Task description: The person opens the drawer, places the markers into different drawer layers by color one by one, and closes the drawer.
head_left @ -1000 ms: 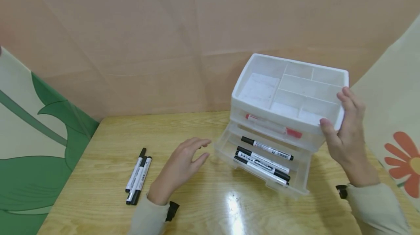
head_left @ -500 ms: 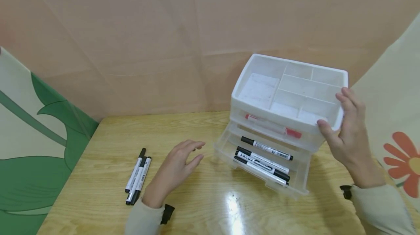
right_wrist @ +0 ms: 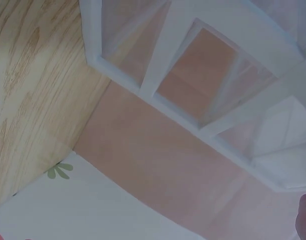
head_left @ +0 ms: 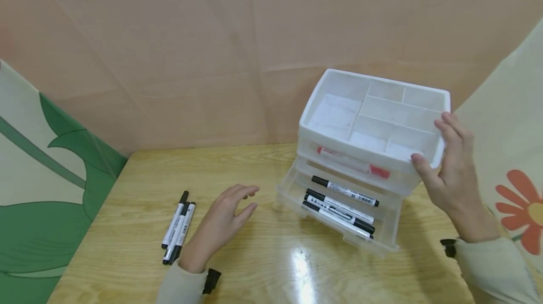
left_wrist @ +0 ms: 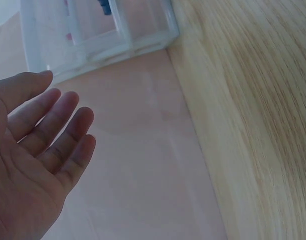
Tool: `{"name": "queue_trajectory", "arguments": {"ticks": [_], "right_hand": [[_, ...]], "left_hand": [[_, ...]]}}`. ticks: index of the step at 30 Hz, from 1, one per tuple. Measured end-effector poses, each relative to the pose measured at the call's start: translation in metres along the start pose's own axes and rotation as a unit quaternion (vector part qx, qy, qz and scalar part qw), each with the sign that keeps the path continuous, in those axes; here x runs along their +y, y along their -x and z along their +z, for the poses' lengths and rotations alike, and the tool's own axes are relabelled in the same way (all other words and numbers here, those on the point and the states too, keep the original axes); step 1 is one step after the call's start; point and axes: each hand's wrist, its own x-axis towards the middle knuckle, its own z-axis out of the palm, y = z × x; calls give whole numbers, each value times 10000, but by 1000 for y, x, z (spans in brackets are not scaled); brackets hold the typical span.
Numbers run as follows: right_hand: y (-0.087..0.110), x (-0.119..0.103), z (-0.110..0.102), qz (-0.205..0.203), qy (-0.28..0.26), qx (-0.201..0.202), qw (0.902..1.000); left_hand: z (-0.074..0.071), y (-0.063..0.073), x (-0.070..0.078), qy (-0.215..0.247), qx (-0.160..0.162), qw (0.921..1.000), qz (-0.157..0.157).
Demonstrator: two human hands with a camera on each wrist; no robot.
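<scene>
A translucent white drawer organizer stands at the right of the table, its lower drawer pulled out. Several black-capped markers lie in that drawer. Behind the front of the drawer above shows a red marker. My right hand holds the organizer at its front right corner, thumb at the front rim and fingers on the right side. Holding nothing, my left hand hovers between the organizer and several black-and-white markers on the table. Its fingers are loosely bent in the left wrist view.
The wooden table runs back to a beige cloth. Printed panels stand at both sides, one with green leaves, the other with a red flower. The organizer's top tray has several compartments.
My left hand has drawn back a little to the left and toward me, away from the drawer. The right hand stays at the organizer's corner, and the markers have not moved.
</scene>
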Motion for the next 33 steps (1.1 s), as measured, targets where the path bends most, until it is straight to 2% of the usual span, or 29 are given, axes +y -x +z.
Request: {"name": "queue_trajectory", "arguments": {"ticks": [9,15,24,33], "right_hand": [[2,5,0,-55,-2,-25,10000],[2,5,-1,-41,3,-45,10000],[1,4,-2,-6,27,51,10000],[1,5,-3,-22,57,39,10000]], "left_hand": [[0,7,-8,-119,140,9997,-171],[-3,12,-13,4,50,9990,-445],[-5,21,-25,-222,377,9980,-460],[-7,32,-35,-171,344,9966,-725]]}}
